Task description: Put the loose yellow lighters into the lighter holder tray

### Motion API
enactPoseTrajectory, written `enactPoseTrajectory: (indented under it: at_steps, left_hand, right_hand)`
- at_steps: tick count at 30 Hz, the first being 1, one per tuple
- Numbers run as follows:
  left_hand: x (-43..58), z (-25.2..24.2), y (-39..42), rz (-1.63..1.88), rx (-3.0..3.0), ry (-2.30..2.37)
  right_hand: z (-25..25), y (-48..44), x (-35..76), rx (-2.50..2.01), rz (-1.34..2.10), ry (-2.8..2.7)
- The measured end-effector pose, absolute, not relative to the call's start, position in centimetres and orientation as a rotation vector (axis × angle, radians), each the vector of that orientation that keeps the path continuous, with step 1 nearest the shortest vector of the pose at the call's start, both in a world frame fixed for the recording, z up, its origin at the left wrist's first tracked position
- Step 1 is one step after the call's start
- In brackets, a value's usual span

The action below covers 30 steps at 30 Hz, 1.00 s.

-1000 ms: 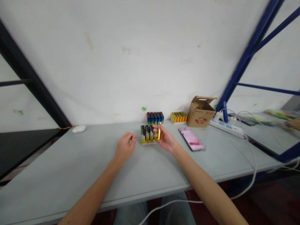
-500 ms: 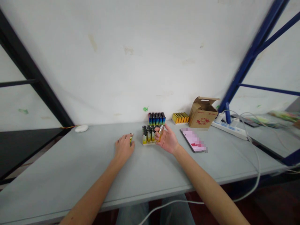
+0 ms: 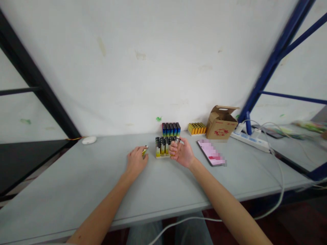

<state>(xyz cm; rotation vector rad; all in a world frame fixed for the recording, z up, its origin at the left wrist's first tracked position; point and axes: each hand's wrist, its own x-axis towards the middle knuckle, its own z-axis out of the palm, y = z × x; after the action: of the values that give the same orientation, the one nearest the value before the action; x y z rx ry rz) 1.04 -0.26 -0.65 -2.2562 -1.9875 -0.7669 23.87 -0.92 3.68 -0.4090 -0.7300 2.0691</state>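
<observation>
My left hand (image 3: 137,159) is closed round a yellow lighter (image 3: 144,150), whose light-coloured end pokes out past the fingers. My right hand (image 3: 182,152) has its fingers curled round another lighter (image 3: 178,140); the metal top shows above the fist and the rest is hidden. Between the hands stands a white tray (image 3: 161,157) of upright yellow and clear lighters (image 3: 162,147) with black tops, in rows. The right fingers cover the right end of that tray, and I cannot tell whether they touch it.
Behind stand blue lighters (image 3: 171,129) in a block, with yellow lighters (image 3: 196,128) to their right. An open cardboard box (image 3: 221,126), a phone (image 3: 211,153) and a power strip (image 3: 251,141) lie right. A white case (image 3: 89,140) sits far left. A white cable (image 3: 281,183) hangs over the edge.
The lighter in my right hand has sunk deeper into the curled fingers. My left hand has shifted slightly right, and more of its lighter sticks out.
</observation>
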Motion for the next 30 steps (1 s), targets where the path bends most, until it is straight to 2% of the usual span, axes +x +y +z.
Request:
enactPoseTrajectory:
  at_steps: [30]
  left_hand:
    - [0.9,-1.3,0.1,-0.648,-2.182,-2.031]
  right_hand:
    - [3.4,-1.0,23.1,-0.565,1.978,-0.775]
